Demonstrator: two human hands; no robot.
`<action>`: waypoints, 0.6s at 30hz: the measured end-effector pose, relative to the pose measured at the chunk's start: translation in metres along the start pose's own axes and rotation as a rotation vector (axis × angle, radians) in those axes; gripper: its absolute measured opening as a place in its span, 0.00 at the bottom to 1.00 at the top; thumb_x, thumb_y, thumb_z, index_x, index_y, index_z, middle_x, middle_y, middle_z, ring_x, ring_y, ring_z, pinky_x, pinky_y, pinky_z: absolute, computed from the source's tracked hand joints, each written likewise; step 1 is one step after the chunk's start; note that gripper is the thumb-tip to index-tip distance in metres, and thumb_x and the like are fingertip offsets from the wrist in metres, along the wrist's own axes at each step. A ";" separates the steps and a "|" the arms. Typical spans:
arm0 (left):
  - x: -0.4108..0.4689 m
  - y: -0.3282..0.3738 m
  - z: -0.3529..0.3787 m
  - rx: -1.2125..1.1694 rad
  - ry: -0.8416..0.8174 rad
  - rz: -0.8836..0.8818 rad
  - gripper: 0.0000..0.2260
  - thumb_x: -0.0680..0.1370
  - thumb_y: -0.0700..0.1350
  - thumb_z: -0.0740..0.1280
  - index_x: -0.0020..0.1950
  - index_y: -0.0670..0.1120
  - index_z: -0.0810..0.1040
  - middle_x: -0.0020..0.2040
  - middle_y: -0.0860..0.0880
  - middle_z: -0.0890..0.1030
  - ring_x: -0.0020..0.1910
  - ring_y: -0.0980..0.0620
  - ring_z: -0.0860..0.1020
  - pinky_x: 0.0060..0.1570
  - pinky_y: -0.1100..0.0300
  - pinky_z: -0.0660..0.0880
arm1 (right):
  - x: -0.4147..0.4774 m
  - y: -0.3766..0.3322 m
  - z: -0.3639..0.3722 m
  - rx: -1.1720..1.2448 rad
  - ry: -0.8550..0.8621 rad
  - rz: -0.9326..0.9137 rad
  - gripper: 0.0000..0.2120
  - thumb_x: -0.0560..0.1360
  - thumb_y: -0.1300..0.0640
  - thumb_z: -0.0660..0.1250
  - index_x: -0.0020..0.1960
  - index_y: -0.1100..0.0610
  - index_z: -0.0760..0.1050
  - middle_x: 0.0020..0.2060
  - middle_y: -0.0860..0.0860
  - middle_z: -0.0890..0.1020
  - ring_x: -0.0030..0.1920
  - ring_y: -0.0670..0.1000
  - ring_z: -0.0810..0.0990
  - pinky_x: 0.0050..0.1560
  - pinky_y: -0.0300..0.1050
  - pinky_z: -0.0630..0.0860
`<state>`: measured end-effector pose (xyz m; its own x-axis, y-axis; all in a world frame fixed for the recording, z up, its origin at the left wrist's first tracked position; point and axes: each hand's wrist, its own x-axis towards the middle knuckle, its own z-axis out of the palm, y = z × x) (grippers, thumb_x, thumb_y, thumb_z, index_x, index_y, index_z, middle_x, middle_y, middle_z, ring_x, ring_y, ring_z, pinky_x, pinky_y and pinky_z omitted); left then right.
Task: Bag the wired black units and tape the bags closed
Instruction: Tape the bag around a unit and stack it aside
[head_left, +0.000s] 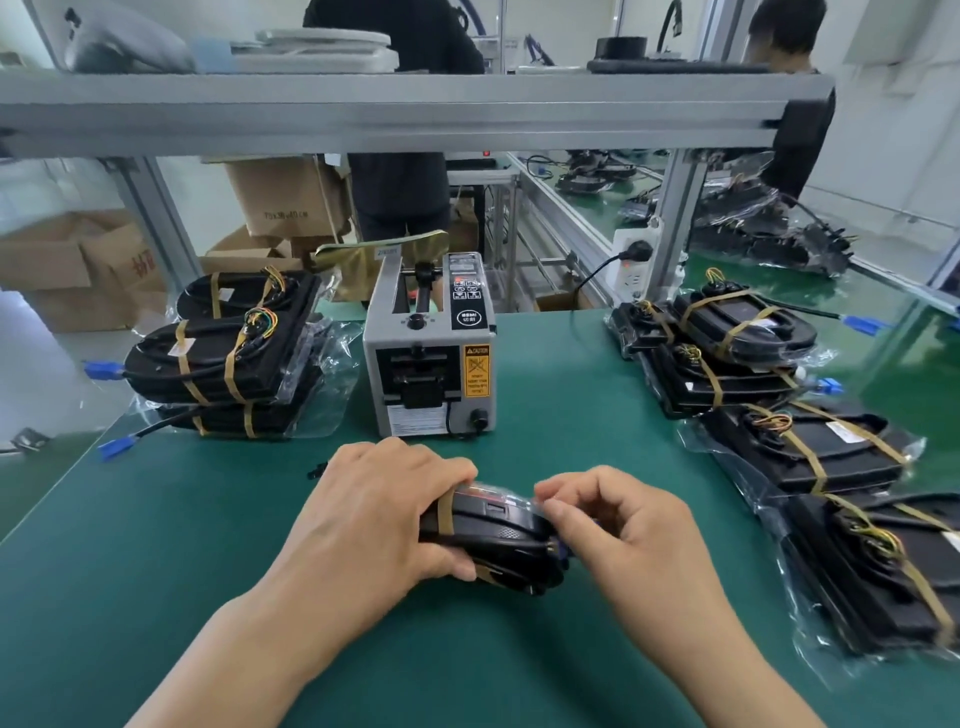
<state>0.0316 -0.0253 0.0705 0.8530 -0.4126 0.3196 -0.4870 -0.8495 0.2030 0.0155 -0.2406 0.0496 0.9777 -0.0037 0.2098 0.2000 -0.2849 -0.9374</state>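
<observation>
A black wired unit (498, 538) inside a clear plastic bag stands on edge on the green mat (156, 545), right in front of me. My left hand (374, 514) grips its left end, fingers curled over the top and thumb underneath, beside a tan tape band. My right hand (618, 525) pinches the clear bag film at the unit's right end, with thumb and forefinger together. Much of the unit is hidden by both hands.
A grey tape dispenser (428, 353) stands just behind the unit. Bagged units are stacked at the left (228, 358) and spread along the right (810, 452). An aluminium shelf frame (415, 114) spans overhead. Two people stand beyond the bench.
</observation>
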 end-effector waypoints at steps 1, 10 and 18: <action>-0.001 -0.001 0.000 -0.016 -0.002 -0.002 0.28 0.58 0.64 0.74 0.55 0.54 0.81 0.44 0.60 0.81 0.45 0.53 0.76 0.49 0.57 0.65 | 0.001 -0.001 0.000 0.003 0.029 -0.002 0.10 0.73 0.61 0.71 0.38 0.48 0.80 0.41 0.42 0.86 0.37 0.44 0.83 0.40 0.36 0.78; 0.003 -0.004 -0.002 -0.088 -0.018 0.014 0.30 0.59 0.60 0.80 0.59 0.53 0.81 0.48 0.59 0.82 0.50 0.56 0.76 0.57 0.66 0.60 | 0.006 0.015 -0.012 -0.046 -0.439 0.051 0.40 0.59 0.46 0.80 0.66 0.32 0.67 0.64 0.32 0.76 0.62 0.38 0.77 0.60 0.33 0.72; 0.009 -0.008 -0.021 -0.379 -0.048 -0.243 0.30 0.59 0.73 0.69 0.59 0.66 0.78 0.58 0.71 0.74 0.62 0.73 0.67 0.64 0.67 0.63 | -0.003 0.028 -0.004 -0.010 -0.217 -0.018 0.30 0.64 0.66 0.79 0.53 0.34 0.80 0.47 0.42 0.86 0.47 0.44 0.85 0.48 0.27 0.75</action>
<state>0.0396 -0.0156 0.0909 0.9545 -0.2383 0.1791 -0.2980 -0.7468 0.5946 0.0176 -0.2522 0.0241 0.9649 0.2074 0.1612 0.2184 -0.2926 -0.9310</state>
